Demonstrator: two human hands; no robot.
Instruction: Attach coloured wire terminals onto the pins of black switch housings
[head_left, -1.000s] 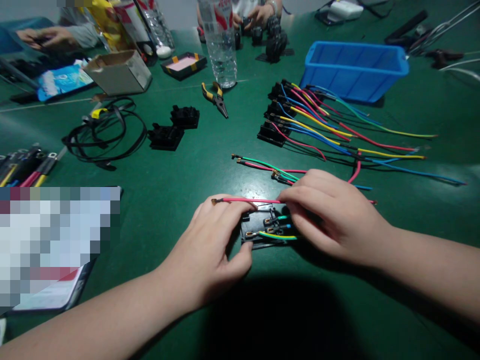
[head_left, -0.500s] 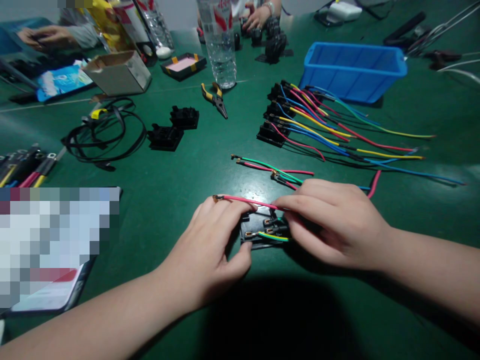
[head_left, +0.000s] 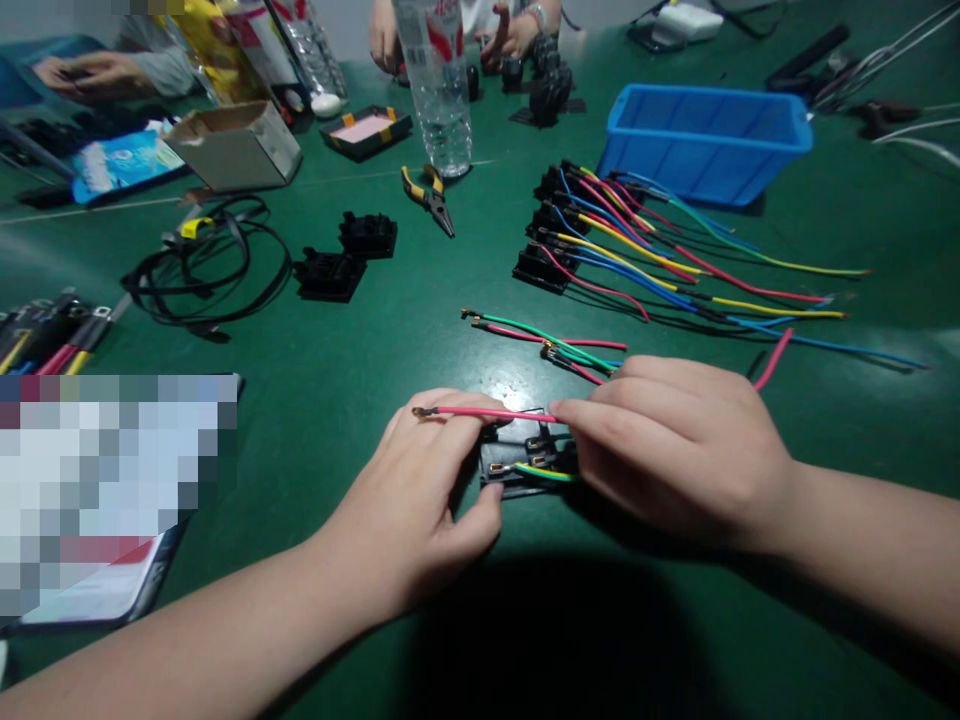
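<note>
My left hand (head_left: pixel 431 500) grips the left side of a black plastic socket housing (head_left: pixel 514 450) on the table, thumb at its near edge and fingers at the far one. Metal terminals show in the housing, and a yellow-green wire (head_left: pixel 540 472) runs from one of them. Between thumb and forefinger, my right hand (head_left: pixel 675 450) pinches a red wire (head_left: pixel 480 412). The wire's terminal end points left, above my left fingers; its other end sticks out behind my right hand. Loose green and red wires (head_left: pixel 551 343) lie just beyond my hands.
Wired black housings (head_left: pixel 547 265) lie before a blue bin (head_left: pixel 705 125). Pliers (head_left: pixel 431 200), a water bottle (head_left: pixel 439 100), two black housings (head_left: pixel 330 272) and a coiled cable (head_left: pixel 206 260) are farther back. A tablet-like device (head_left: pixel 142 590) lies left. Other people's hands (head_left: pixel 517 35) are across the table.
The red wire in my right hand has shifted slightly left and lies flatter, its terminal end lower. My left hand stays on the housing. Across the table, another person's hand has come into view beside the bottle.
</note>
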